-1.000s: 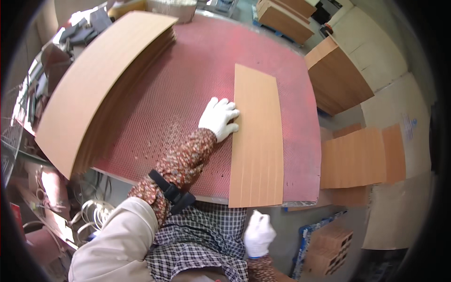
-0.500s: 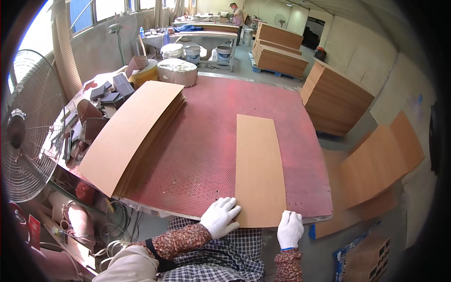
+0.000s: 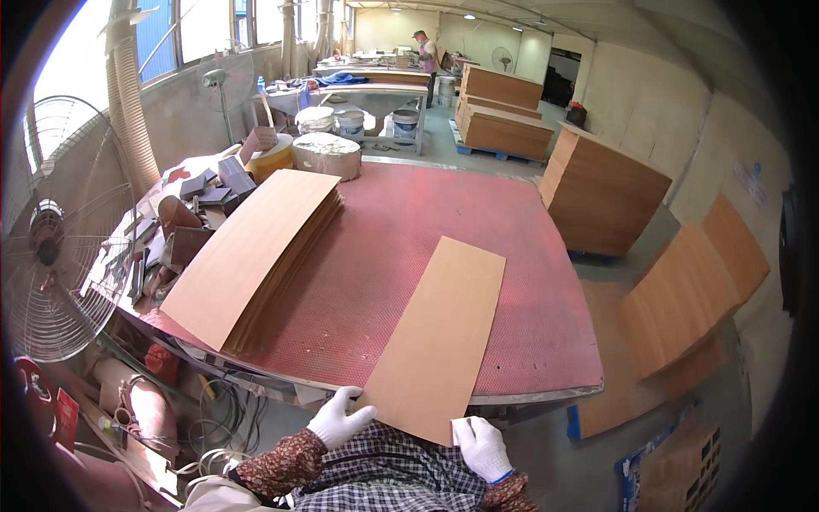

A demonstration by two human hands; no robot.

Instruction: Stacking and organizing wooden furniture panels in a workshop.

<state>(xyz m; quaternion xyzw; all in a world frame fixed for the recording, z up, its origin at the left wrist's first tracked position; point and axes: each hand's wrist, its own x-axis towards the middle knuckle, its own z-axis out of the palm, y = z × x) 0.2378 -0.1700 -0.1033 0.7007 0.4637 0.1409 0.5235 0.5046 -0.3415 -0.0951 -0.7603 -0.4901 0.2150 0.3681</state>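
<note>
A long, light-brown wood panel [image 3: 439, 341] lies slantwise on the red, mesh-textured table top [image 3: 375, 222], its near end jutting past the front edge towards me. My left hand [image 3: 339, 418], in a white glove, has the panel's near left corner between thumb and forefinger. At the near right corner, my gloved right hand [image 3: 482, 450] is closed on the panel's end. Part of its grip is hidden, and I cannot tell whether something small is in it too. To the left rests a stack of similar panels [image 3: 256, 256].
Dark blocks and scraps [image 3: 200, 196] crowd the table's left side, beside a large wire fan [image 3: 60, 230]. Tall panel stacks [image 3: 601, 192] stand at the right, with leaning panels [image 3: 691, 299] nearer. Hoses and cables [image 3: 230, 418] hang below left. A person [image 3: 424, 53] stands far back.
The panel has turned clockwise, and its near end has come towards me over the table edge. Both hands have moved left and nearer; my left hand has gone from lying flat to gripping the corner.
</note>
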